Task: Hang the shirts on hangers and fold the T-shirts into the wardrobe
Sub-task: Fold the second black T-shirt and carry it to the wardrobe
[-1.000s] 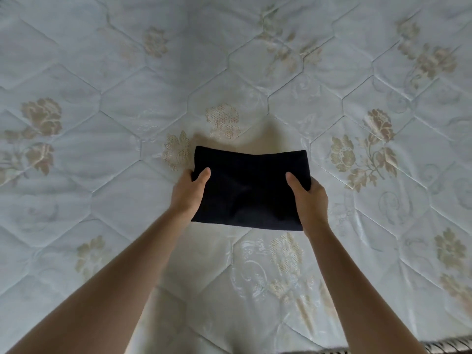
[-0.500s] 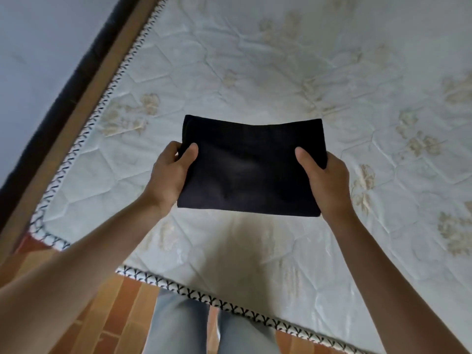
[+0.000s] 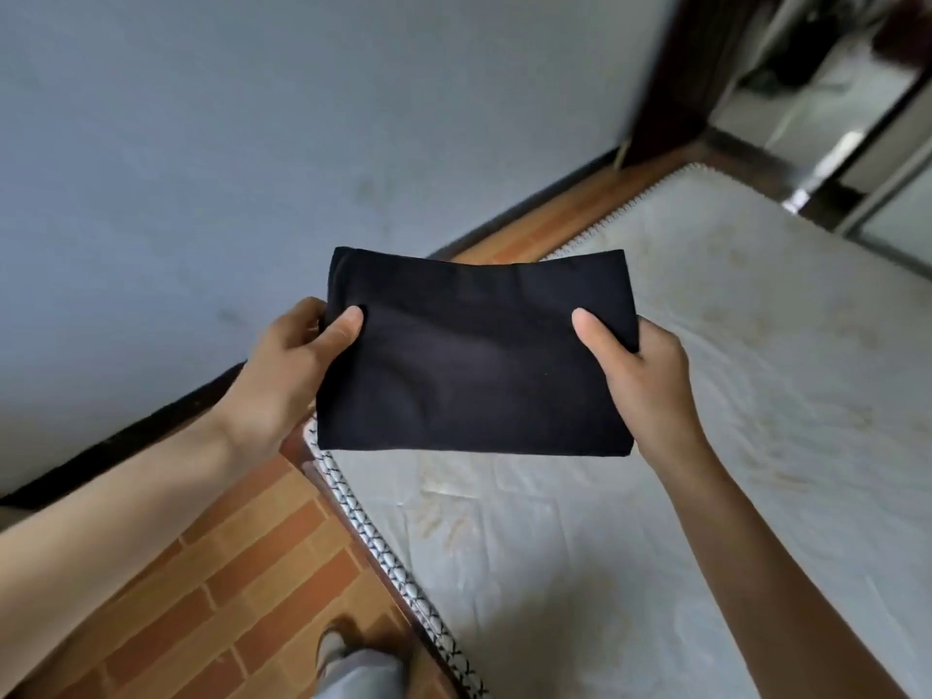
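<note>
Item: folded black T-shirt (image 3: 476,355). A compact flat rectangle, carried level in the air above the corner of the mattress (image 3: 731,446), touching no surface.

Left hand (image 3: 282,375): grip closed on the garment's left edge, thumb pressed on top, fingers hidden beneath. Judged purpose: to pinch the layers so the fold does not slip open.

Right hand (image 3: 640,375): grip closed on the right edge in the same manner, thumb on top, fingers underneath and out of sight. Holding at both ends keeps the soft cloth taut and flat; a slight sag shows across the middle.

Mattress: pale quilted cover with faint floral print and a patterned piped border, lying below and to the right of the garment.

Floor (image 3: 227,597): brick-pattern orange tiles, at lower left beside the bed.

Wall (image 3: 252,118): plain grey-blue, dark skirting at its base.

Dark wooden frame (image 3: 671,83): upper right; whether it belongs to the wardrobe cannot be told, the area being blurred.

Status, as judged: folding complete for this piece; stowing in the wardrobe not yet done.
</note>
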A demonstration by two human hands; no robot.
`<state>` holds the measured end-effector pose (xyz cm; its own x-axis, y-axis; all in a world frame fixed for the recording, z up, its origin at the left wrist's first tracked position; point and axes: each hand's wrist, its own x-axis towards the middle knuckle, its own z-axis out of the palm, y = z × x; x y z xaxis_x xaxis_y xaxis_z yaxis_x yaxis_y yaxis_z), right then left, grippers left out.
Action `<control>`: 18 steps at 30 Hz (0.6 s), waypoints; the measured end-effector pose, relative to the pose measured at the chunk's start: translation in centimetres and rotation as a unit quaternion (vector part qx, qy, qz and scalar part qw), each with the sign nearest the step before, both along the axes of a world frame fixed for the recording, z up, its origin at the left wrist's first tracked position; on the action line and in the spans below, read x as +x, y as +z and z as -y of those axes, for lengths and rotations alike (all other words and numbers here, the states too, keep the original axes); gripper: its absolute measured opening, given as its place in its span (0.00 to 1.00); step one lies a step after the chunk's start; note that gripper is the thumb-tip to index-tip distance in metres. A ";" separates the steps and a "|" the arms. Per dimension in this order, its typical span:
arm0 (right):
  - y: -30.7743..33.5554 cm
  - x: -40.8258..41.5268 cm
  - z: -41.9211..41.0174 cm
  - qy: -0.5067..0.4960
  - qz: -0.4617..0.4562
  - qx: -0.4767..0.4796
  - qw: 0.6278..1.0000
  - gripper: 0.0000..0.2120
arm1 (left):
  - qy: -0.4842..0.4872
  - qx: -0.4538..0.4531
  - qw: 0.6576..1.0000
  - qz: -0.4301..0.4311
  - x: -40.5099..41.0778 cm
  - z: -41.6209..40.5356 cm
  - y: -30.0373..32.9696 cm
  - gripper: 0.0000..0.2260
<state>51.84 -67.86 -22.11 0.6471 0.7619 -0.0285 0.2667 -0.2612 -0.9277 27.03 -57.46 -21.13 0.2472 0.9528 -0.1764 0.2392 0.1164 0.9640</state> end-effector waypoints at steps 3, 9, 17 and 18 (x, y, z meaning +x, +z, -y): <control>3.7 -5.3 -4.6 0.049 0.010 0.025 0.998 0.19 | 0.050 0.027 0.998 0.019 -6.1 -2.4 2.9 0.17; 8.9 -18.6 -14.7 0.129 0.014 0.065 0.989 0.14 | 0.157 0.078 0.983 0.052 -19.9 -8.2 7.1 0.20; 11.8 -33.1 -25.9 0.205 -0.016 0.088 0.975 0.13 | 0.263 0.116 0.958 0.026 -33.9 -15.9 9.8 0.19; 11.8 -34.1 -26.7 0.209 -0.024 0.087 0.974 0.12 | 0.266 0.119 0.957 0.017 -34.9 -16.6 9.9 0.19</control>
